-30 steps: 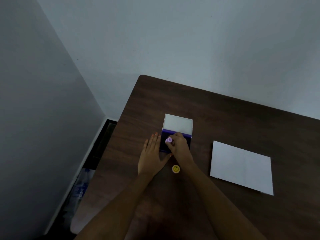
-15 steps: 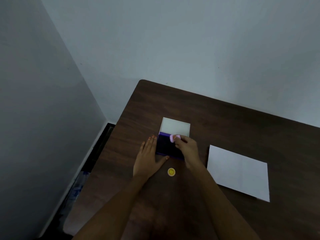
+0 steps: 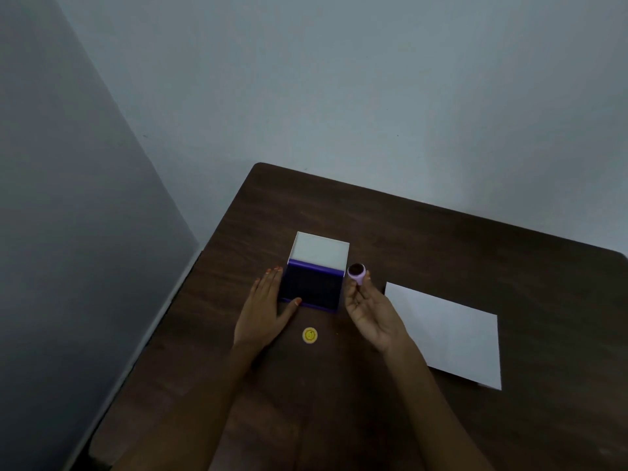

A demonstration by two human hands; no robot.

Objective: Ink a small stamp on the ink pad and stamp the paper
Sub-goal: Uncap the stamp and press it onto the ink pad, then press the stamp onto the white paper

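A purple ink pad lies open on the dark wooden table, its white lid tipped up behind it. My left hand rests flat against the pad's left side, thumb on its front edge. My right hand is raised just right of the pad, palm turned up, pinching a small pink round stamp at the fingertips. The stamp's dark inked face points up toward me. A white sheet of paper lies flat to the right of that hand.
A small yellow round smiley cap sits on the table between my wrists, in front of the pad. The table's left edge runs close to a grey wall, with a narrow floor gap beside it. A pale wall stands behind the table.
My right hand lifted the stamp off the ink pad, moved right and turned palm up, showing the inked face. My left hand stayed on the pad.
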